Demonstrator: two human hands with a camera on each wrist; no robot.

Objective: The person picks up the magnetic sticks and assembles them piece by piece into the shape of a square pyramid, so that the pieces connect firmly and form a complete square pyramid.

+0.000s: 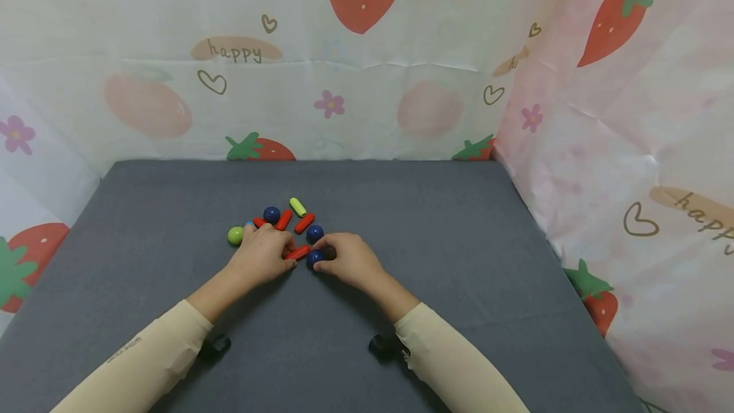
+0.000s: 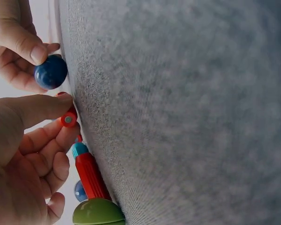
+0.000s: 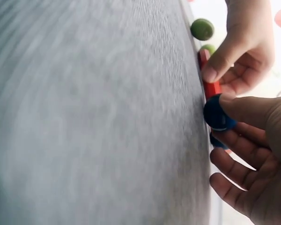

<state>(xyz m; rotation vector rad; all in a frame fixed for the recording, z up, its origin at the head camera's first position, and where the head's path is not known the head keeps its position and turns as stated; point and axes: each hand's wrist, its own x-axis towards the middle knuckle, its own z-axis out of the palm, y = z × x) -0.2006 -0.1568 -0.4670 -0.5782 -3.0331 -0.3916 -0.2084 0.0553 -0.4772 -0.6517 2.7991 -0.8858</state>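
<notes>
My left hand (image 1: 258, 253) pinches a short red rod (image 1: 298, 252) between thumb and fingers, low on the grey table. Just to its right, my right hand (image 1: 352, 263) holds a dark blue ball (image 1: 315, 259) by thumb and fingertips. In the right wrist view the held ball (image 3: 218, 113) is at the end of the red rod (image 3: 212, 89); whether they touch or join I cannot tell. Another blue ball (image 1: 315, 233) lies right behind. In the left wrist view, a grooved red rod (image 2: 91, 176) has a light blue piece (image 2: 79, 149) at one end and a green ball (image 2: 97, 212) at the other.
Beyond the hands lie more red rods (image 1: 304, 223), a yellow-green rod (image 1: 297, 207) and a third blue ball (image 1: 272, 215). The green ball sits at the left end of the group. Patterned cloth (image 1: 344, 69) hangs behind the grey tabletop (image 1: 459, 228) and along its sides.
</notes>
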